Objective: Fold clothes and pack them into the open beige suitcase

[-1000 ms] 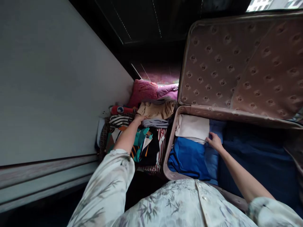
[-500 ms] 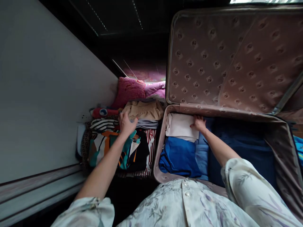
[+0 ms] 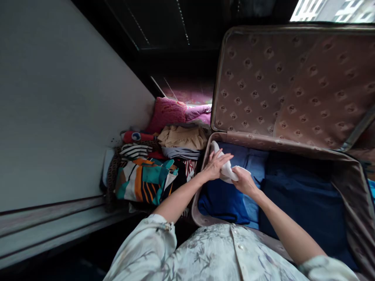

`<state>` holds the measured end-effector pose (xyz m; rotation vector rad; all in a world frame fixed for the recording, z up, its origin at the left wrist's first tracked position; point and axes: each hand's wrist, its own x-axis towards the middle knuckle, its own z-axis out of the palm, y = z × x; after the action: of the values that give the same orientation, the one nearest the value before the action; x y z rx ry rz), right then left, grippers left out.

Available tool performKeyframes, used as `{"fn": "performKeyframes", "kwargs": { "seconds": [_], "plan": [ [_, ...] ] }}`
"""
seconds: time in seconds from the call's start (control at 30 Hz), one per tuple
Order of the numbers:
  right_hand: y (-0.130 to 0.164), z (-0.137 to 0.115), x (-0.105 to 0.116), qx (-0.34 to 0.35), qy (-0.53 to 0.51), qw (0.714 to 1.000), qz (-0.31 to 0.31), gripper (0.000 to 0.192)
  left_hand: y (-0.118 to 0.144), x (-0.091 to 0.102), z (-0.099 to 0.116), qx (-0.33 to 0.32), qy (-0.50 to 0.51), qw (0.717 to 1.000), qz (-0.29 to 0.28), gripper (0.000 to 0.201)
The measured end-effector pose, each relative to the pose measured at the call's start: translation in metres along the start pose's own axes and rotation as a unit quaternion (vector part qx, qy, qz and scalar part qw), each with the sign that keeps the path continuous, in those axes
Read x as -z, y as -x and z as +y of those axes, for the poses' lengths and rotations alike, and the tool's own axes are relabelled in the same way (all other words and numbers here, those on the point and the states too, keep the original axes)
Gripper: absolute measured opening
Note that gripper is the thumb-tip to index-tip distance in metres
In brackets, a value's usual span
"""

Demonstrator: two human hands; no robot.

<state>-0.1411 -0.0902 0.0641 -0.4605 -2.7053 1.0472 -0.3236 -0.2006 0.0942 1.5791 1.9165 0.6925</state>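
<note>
A folded white garment point(image 3: 227, 169) is lifted and bent on edge above the left part of the open suitcase point(image 3: 202, 183). My right hand point(image 3: 243, 181) grips its near end, with the fingers closed round the cloth. On the garment's left side, my left hand point(image 3: 215, 168) holds it, fingers reaching across the fabric and the thumb partly hidden. Beneath both hands lie a bright blue garment point(image 3: 222, 199) and a lighter blue folded garment point(image 3: 254, 166).
Dark navy clothes point(image 3: 299, 195) fill the suitcase's right part. Its patterned lid point(image 3: 293, 86) stands raised behind. Left of the case are stacked clothes, including a beige garment point(image 3: 183, 136) and a multicoloured one point(image 3: 143, 177). A pink cushion point(image 3: 168, 111) rests by the wall point(image 3: 58, 97).
My left hand has moved right, from the clothes stack to the white garment. The white garment, flat in the suitcase before, is now raised and bent between both hands. The view has shifted slightly.
</note>
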Motion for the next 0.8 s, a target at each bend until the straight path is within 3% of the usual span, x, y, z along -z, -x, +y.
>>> {"fn": "performKeyframes", "kwargs": {
  "seconds": [0.1, 0.2, 0.3, 0.37, 0.5, 0.6, 0.7, 0.8],
  "plan": [
    [0.01, -0.032, 0.043, -0.02, -0.1, 0.993, 0.062, 0.017, -0.011, 0.015, 0.003, -0.018, 0.065, 0.996, -0.063, 0.046],
    [0.01, -0.053, 0.078, -0.062, -0.175, 0.978, 0.099, 0.019, -0.005, 0.03, 0.014, -0.02, 0.163, 0.98, -0.109, 0.036],
    [-0.001, -0.068, 0.094, -0.071, -0.207, 0.966, 0.134, 0.022, 0.012, 0.048, 0.022, 0.011, 0.288, 0.944, -0.157, 0.036],
    [-0.015, -0.076, 0.096, -0.069, -0.212, 0.963, 0.152, 0.025, 0.026, 0.065, 0.024, 0.037, 0.368, 0.917, -0.146, 0.038],
    [-0.045, -0.091, 0.094, -0.061, -0.255, 0.954, 0.142, 0.041, 0.051, 0.121, 0.022, 0.079, 0.442, 0.893, -0.037, 0.046],
    [-0.057, -0.1, 0.095, -0.043, -0.302, 0.94, 0.152, 0.053, 0.07, 0.174, 0.009, 0.085, 0.471, 0.869, 0.126, 0.051],
    [-0.047, -0.098, 0.092, -0.075, -0.303, 0.938, 0.149, 0.05, 0.095, 0.223, -0.023, 0.095, 0.5, 0.807, 0.299, 0.06],
    [-0.02, -0.083, 0.085, -0.144, -0.293, 0.934, 0.141, 0.049, 0.122, 0.256, -0.073, 0.128, 0.485, 0.748, 0.434, 0.068]
  ]
}}
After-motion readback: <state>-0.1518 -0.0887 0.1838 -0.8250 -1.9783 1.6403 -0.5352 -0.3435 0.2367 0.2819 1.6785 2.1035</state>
